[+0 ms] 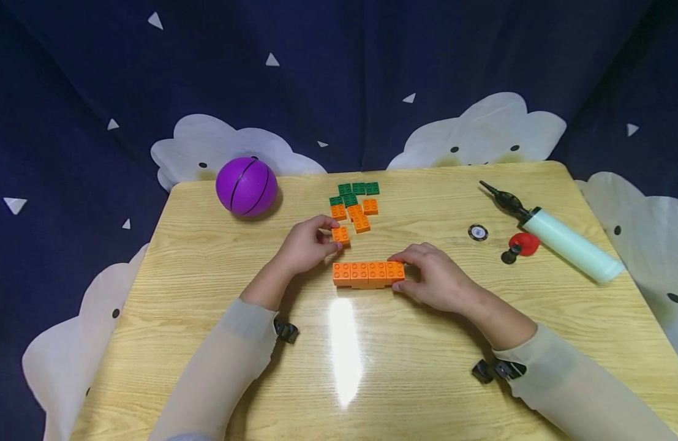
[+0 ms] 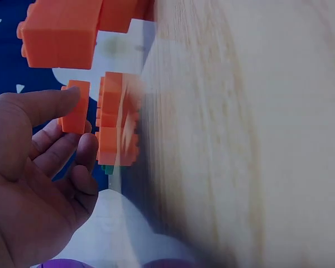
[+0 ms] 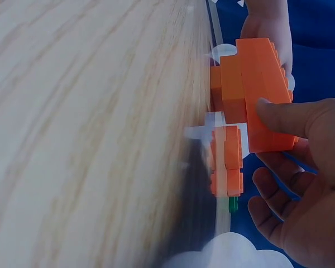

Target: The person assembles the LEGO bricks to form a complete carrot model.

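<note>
Your left hand (image 1: 304, 246) reaches from the near left and pinches one orange brick (image 1: 341, 235) near the loose orange bricks (image 1: 362, 223). Your right hand (image 1: 436, 278) reaches from the near right and pinches the right end of the long orange block (image 1: 361, 274), closer to you.

No text can be read; the round chip's (image 1: 478, 232) central marking is too small.
</note>
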